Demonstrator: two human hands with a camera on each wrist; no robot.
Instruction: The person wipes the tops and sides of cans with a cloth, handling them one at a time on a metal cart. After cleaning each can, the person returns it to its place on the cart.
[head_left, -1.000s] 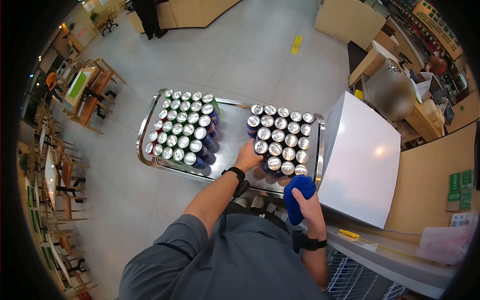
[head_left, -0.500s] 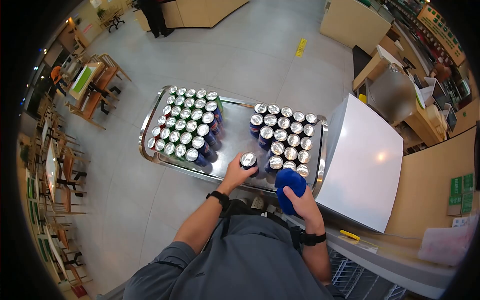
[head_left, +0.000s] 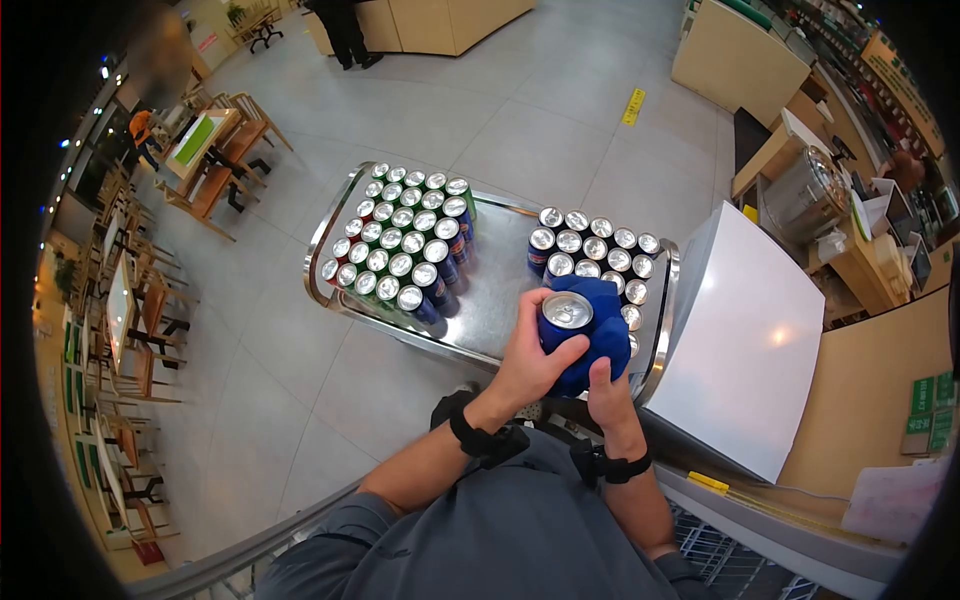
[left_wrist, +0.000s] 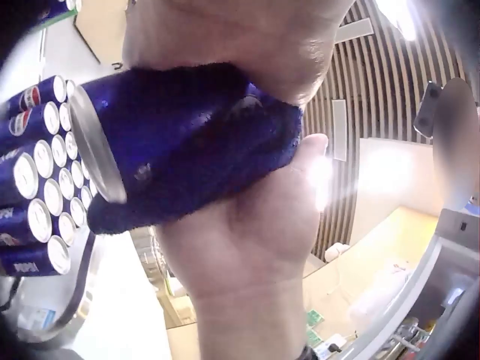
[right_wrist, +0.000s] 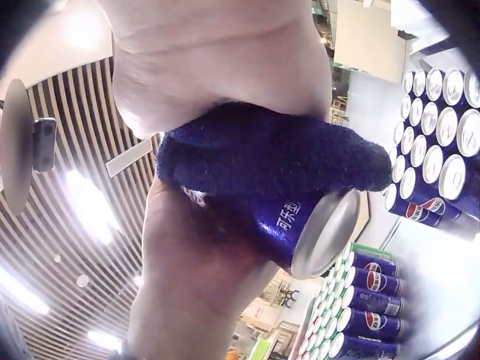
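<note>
My left hand [head_left: 530, 360] grips a blue soda can [head_left: 567, 311] upright in front of my body, its silver lid facing up. Around the can's right side lies a blue cloth [head_left: 608, 325], which my right hand [head_left: 612, 405] holds against it with the thumb raised. In the right wrist view the cloth [right_wrist: 277, 154] wraps the can's side, leaving the metal end [right_wrist: 326, 234] bare. Both hands are over the near right part of a metal cart [head_left: 490, 290]. Behind them stands a block of dark blue cans [head_left: 595, 240], partly hidden by the cloth.
At the cart's left stands another block of cans [head_left: 402, 217], green, red and blue. A raised metal rail [head_left: 318, 245] edges the cart. Right of it is a large white panel [head_left: 735, 340]. Wooden tables and chairs [head_left: 205, 150] line the left; a person [head_left: 345, 35] stands far back.
My left hand has lifted a can from the near left corner of the right block and brought it right, against the cloth. My right hand has moved the cloth up to the can.
</note>
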